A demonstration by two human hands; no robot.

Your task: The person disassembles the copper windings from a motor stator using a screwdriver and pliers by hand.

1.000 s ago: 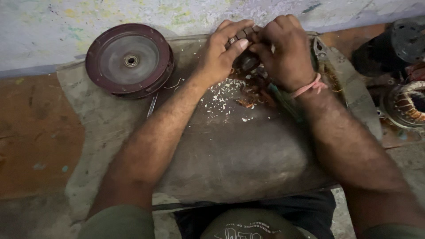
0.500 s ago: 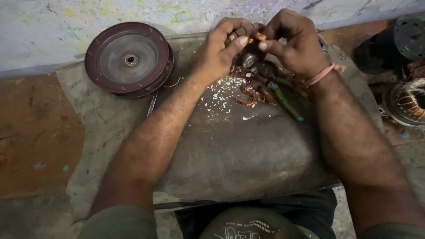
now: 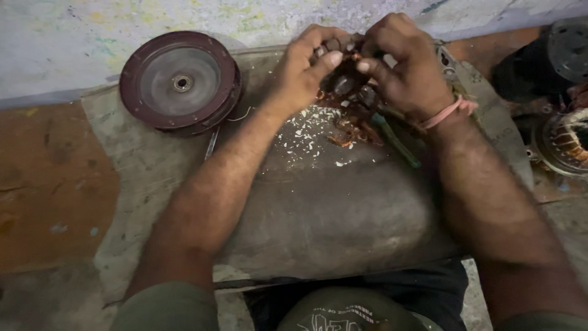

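Note:
My left hand (image 3: 304, 70) and my right hand (image 3: 405, 67) are both closed around a small dark motor part with copper windings (image 3: 346, 79), held just above a grey mat (image 3: 318, 208). Fingers hide most of the part. A pink band circles my right wrist. Under my hands lie white flakes (image 3: 306, 132) and bits of copper wire (image 3: 349, 132). A green-handled tool (image 3: 395, 141) lies on the mat beside my right wrist.
A round maroon motor cover (image 3: 179, 81) with a centre hole rests at the mat's far left. A thin metal rod (image 3: 211, 142) lies beneath it. A wound stator (image 3: 566, 141) and dark motor parts (image 3: 551, 55) sit at the right. A painted wall runs along the back.
Both hands have lifted the wound part slightly and shifted their grip; my right hand has turned, and the green-handled tool shows more beside the wrist.

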